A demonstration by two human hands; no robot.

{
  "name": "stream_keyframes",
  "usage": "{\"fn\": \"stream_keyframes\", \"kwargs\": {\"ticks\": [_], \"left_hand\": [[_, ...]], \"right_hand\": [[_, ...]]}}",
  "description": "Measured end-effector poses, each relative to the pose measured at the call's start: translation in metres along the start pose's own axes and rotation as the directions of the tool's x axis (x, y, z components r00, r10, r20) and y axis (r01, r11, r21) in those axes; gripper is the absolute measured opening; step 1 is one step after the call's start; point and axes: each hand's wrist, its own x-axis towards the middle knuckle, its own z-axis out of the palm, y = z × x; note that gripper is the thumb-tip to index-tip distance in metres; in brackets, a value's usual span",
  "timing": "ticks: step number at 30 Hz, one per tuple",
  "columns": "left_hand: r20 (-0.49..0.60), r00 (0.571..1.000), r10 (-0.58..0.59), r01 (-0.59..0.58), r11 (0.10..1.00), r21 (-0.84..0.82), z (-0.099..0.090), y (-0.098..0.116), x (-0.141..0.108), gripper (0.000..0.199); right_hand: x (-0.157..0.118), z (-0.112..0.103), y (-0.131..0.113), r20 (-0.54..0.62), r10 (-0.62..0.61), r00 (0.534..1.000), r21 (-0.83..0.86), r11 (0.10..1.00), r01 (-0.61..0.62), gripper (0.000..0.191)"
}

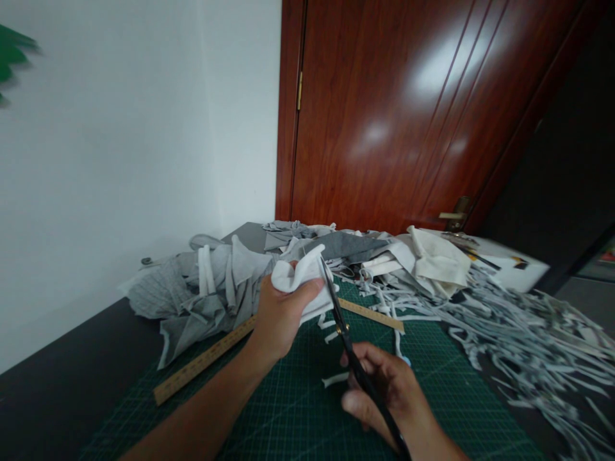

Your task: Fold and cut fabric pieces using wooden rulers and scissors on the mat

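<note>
The left hand (283, 314) is closed on a folded piece of soft white fabric (307, 272), pinching it between the thumb and the fingers behind, and the right hand (384, 384) is closed around a long pair of black-handled metal scissors (358, 368). The white fabric is held up above a dark green gridded cutting mat (288, 400), its free edge turned toward the blades, seemingly so that the edge stays firm and clear of the fingers. The scissors point up and away from the person, a tilt that appears to bring the blades alongside that edge. Two stretches of pale wooden ruler (202, 366) lie on the mat, perhaps left within easy reach. A rumpled heap of grey cloth (177, 288) sits to the left and a tangle of thin grey fabric strips (533, 339) to the right, leaving the middle of the mat for working

Much is uncertain: the left fingertips are behind the fabric, the blades look nearly together, and I cannot tell whether any cloth is between them. The scissors' lower end reaches the bottom of the view, and the fabric and left hand hide whether the ruler stretches join
</note>
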Motion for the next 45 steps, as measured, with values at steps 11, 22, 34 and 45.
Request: {"fn": "stream_keyframes", "kwargs": {"ticks": [11, 22, 34, 45], "left_hand": [[-0.102, 0.993, 0.054, -0.058, 0.997, -0.044, 0.001, 0.009, 0.002, 0.019], [-0.217, 0.976, -0.021, -0.011, 0.989, -0.148, 0.003, 0.026, 0.006, 0.035], [-0.233, 0.965, -0.12, 0.06, 0.967, -0.248, 0.015, 0.029, 0.0, 0.039], [-0.293, 0.952, 0.088, -0.096, 0.995, -0.013, 0.013, 0.015, -0.006, 0.04]], "right_hand": [[0.001, -0.003, 0.007, -0.03, 0.045, 0.999, -0.083, 0.995, -0.047, 0.042], [0.0, -0.002, 0.005, -0.03, 0.064, 0.998, -0.127, 0.99, -0.067, 0.046], [0.001, 0.002, -0.003, 0.023, 0.068, 0.997, -0.099, 0.993, -0.065, 0.045], [0.0, 0.009, -0.007, -0.008, -0.074, 0.997, -0.035, 0.997, 0.074, 0.053]]}}
